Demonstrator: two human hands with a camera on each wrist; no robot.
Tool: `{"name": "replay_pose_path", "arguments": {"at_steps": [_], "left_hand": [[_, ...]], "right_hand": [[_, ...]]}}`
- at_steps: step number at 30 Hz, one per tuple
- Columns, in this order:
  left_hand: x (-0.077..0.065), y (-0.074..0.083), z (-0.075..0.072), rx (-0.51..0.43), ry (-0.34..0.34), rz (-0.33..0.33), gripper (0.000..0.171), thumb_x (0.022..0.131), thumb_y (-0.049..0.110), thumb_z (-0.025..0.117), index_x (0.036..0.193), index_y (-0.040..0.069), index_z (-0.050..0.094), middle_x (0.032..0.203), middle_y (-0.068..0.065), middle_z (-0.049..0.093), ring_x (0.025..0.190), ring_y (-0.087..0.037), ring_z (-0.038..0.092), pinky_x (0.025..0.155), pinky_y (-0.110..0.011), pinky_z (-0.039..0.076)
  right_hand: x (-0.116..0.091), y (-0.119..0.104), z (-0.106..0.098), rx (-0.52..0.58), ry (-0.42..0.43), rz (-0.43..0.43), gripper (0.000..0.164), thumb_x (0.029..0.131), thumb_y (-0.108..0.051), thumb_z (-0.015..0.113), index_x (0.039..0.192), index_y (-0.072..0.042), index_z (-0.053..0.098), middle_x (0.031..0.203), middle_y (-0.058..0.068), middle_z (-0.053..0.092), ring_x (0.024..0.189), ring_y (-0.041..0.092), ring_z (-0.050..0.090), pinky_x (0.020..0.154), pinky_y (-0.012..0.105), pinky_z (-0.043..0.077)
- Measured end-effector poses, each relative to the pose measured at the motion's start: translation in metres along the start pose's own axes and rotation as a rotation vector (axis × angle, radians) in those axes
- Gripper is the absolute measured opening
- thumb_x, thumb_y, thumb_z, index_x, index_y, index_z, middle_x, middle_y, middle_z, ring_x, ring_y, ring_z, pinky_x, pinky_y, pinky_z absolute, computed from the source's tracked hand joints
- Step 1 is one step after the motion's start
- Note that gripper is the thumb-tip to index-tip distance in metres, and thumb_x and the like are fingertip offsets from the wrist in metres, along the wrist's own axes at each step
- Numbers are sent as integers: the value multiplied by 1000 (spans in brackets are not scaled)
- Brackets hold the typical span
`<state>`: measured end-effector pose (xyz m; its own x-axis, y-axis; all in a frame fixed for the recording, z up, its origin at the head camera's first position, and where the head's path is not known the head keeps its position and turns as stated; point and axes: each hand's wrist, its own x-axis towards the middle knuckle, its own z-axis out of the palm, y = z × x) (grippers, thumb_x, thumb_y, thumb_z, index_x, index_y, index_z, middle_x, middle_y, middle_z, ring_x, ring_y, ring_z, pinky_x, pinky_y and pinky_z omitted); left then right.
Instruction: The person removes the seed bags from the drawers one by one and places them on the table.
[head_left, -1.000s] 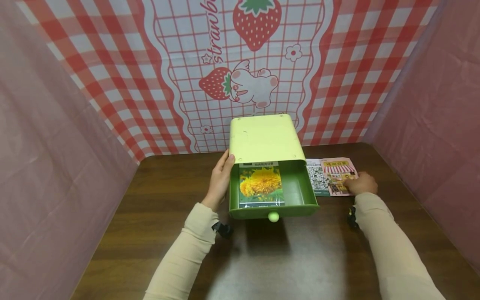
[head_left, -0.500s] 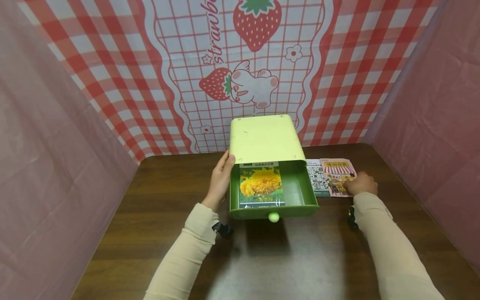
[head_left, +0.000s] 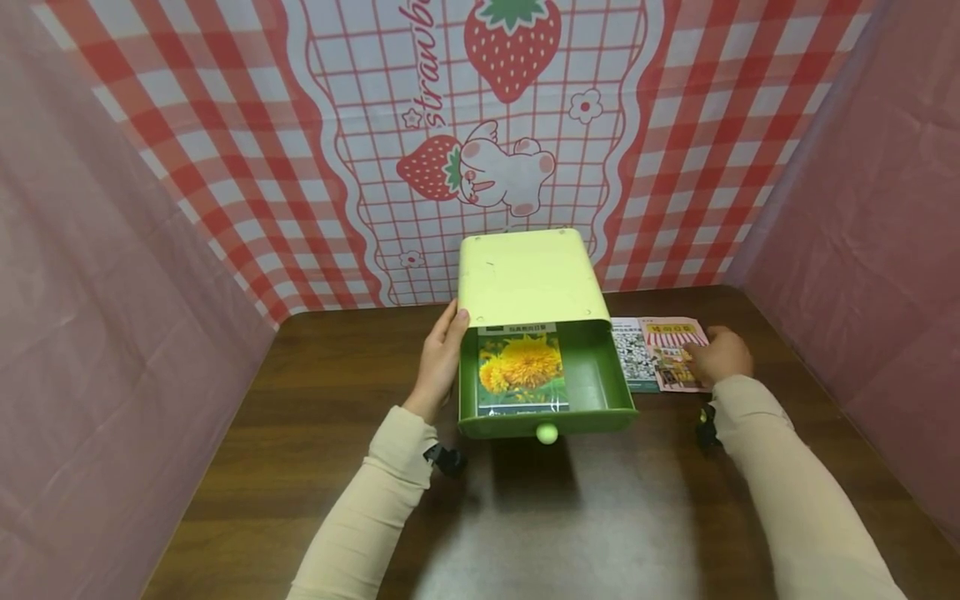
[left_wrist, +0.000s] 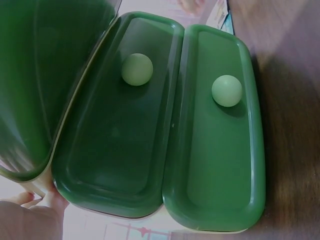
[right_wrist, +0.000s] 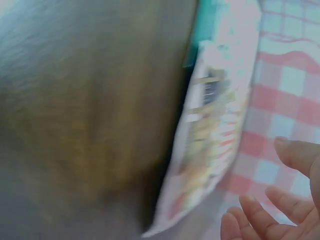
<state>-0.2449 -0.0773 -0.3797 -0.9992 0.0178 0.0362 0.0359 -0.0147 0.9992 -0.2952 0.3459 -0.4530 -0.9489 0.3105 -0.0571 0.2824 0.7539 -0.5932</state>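
Observation:
A pale yellow-green drawer cabinet (head_left: 532, 275) stands at the back of the table with its top drawer (head_left: 598, 367) pulled out. Inside it, on the left, lies a seed packet with yellow flowers (head_left: 525, 371). My left hand (head_left: 437, 367) rests against the cabinet's left side, thumb at the front edge. Right of the cabinet lie a pink packet with a striped awning (head_left: 670, 340) and a white-flower packet (head_left: 636, 357), partly hidden by the cabinet. My right hand (head_left: 723, 354) hovers at the pink packet's right edge; the right wrist view shows its fingers apart, loosely bent, holding nothing.
Below the pulled-out drawer, the left wrist view shows two closed green drawers, a middle one (left_wrist: 117, 130) and a lower one (left_wrist: 220, 155), each with a round knob. A red checked cloth (head_left: 690, 167) hangs behind the wooden table (head_left: 337, 392), with pink curtains on both sides.
My right hand has risen a little and shifted slightly away from the viewer at the pink packet. The left hand, the cabinet and the packets have stayed in place.

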Motion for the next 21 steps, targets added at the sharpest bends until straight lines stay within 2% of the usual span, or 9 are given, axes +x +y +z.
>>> {"name": "replay_pose_path", "arguments": {"at_steps": [4, 7, 12, 15, 19, 21], "left_hand": [[13, -18, -2, -17, -4, 3, 60, 103, 43, 46, 156, 21, 28, 159, -9, 32, 133, -29, 48, 111, -42, 42], [15, -24, -3, -24, -7, 15, 61, 101, 47, 47, 155, 24, 28, 160, -6, 31, 135, -27, 47, 112, -42, 42], [15, -25, -3, -30, 0, 29, 62, 99, 52, 48, 154, 28, 30, 159, -4, 34, 134, -27, 48, 112, -44, 41], [15, -25, -2, -29, 13, 33, 63, 98, 54, 49, 153, 29, 33, 157, -4, 36, 133, -27, 49, 112, -43, 41], [15, -25, -2, -27, 25, 38, 63, 98, 53, 50, 153, 27, 34, 157, -4, 37, 132, -26, 49, 112, -42, 41], [15, -25, -2, -31, 27, 39, 64, 98, 53, 50, 153, 26, 34, 156, -4, 38, 131, -27, 50, 111, -43, 42]], "right_hand": [[-4, -17, -9, 58, 63, -83, 59, 100, -30, 49, 140, 13, 41, 134, 37, 48, 120, 51, 48, 101, 62, 40], [-10, -32, -18, 117, 112, -123, 57, 101, -34, 45, 138, 10, 46, 133, 34, 52, 119, 49, 50, 99, 61, 41], [-21, -58, -33, 206, 149, -185, 58, 102, -40, 42, 139, 4, 49, 135, 30, 53, 120, 43, 50, 97, 58, 43], [-32, -74, -41, 240, 166, -240, 58, 101, -43, 42, 139, 1, 51, 133, 26, 55, 117, 38, 52, 92, 51, 45], [-52, -99, -51, 228, 175, -338, 57, 100, -45, 45, 138, -4, 53, 128, 22, 58, 109, 32, 54, 82, 37, 45], [-64, -110, -54, 214, 180, -399, 54, 100, -43, 47, 138, -4, 54, 127, 22, 59, 108, 32, 55, 81, 36, 44]]}}
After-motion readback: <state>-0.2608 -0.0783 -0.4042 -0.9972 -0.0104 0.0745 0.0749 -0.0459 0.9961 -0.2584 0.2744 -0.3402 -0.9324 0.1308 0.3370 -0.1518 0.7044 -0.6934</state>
